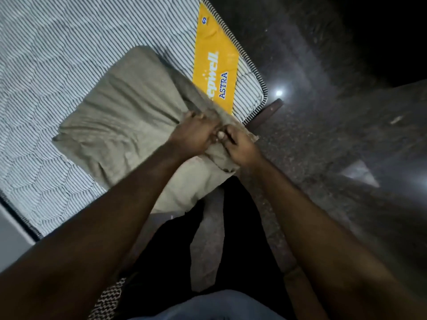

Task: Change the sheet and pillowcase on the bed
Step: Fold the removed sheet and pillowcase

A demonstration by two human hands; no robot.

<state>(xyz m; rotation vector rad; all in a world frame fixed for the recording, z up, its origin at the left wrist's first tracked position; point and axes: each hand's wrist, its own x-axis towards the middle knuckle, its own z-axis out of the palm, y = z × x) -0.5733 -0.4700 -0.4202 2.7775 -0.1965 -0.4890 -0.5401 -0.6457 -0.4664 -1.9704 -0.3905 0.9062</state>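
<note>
A: Where is the pillow?
B: On the bare mattress, beyond both hands. The left hand and right hand pinch its near hem.
A: Handling?
B: Probably soft, light, floppy; grip the open edge.

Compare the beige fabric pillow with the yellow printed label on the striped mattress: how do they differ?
The beige fabric pillow is plump and creased; the yellow printed label lies flat and smooth. The pillow is plain, the label carries lettering. Both hands grip the pillow's end; nothing touches the label. Both lie on the striped mattress.

Dark speckled floor, black trousers
</note>
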